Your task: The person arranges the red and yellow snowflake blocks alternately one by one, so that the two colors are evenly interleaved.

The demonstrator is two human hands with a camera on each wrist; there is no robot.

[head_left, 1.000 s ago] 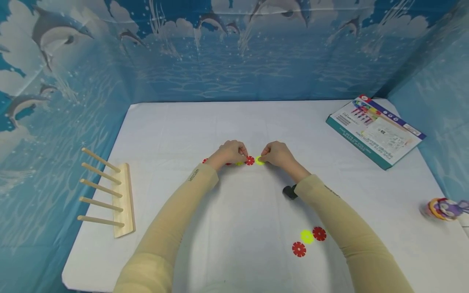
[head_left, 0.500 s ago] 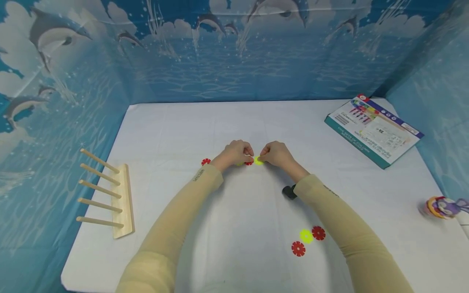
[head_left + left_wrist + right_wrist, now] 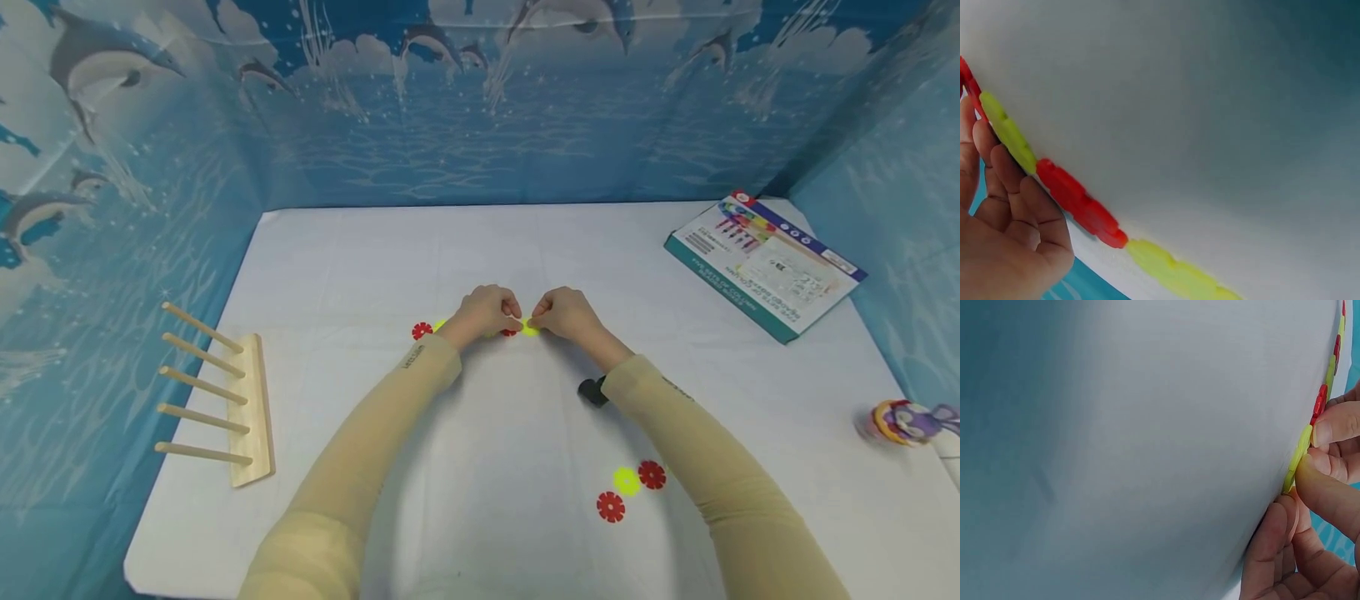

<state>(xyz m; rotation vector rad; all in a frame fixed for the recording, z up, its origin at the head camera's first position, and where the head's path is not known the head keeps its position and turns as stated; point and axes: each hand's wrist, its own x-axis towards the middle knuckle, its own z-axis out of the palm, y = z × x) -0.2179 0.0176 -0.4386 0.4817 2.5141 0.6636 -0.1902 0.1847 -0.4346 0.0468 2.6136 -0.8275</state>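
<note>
A chain of red and yellow notched plastic discs runs across the white table. In the head view my left hand [image 3: 483, 312] covers its middle, leaving a red disc [image 3: 422, 331] exposed at the left end. Thumb and fingers of that hand pinch a red notched disc [image 3: 1319, 405] where it meets the last yellow notched disc [image 3: 1298, 456]. My right hand [image 3: 567, 317] pinches this yellow disc from the other side, thumb on its face. In the left wrist view, another yellow disc [image 3: 1009, 132] and red disc [image 3: 1080, 203] trail along beneath the curled fingers.
Nearer me lie two loose red discs [image 3: 611, 507] and a yellow disc [image 3: 627, 481]. A wooden peg rack [image 3: 253, 408] lies at the left, its pegs pointing left. A flat box [image 3: 765, 267] is at the back right, a small purple toy [image 3: 903, 422] at the right edge.
My left hand has slid right along the chain, from beside the red disc to over it, close to my right hand. The chain's left end has become visible. My right hand keeps its place.
</note>
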